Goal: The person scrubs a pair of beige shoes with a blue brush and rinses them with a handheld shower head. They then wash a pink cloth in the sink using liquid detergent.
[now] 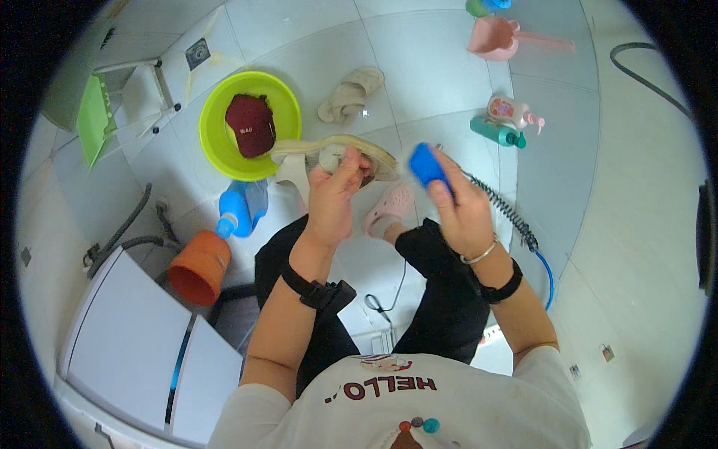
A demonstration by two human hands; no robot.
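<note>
My left hand is closed around a light-coloured sandal, held sideways above the floor, with its sole edge towards the far side. In my right hand is a blue brush or scrubber, slightly blurred; which of the two I cannot tell. A gap lies between the blue thing and the sandal's right end. Beyond the sandal, a matching-coloured slipper with crossed straps lies on the tiles. A yellow-green basin at the left holds a dark red cap.
Left of me are a blue bottle, an orange bucket, a white cabinet and grey hoses. At the right are pump bottles, a pink scoop and a coiled cord.
</note>
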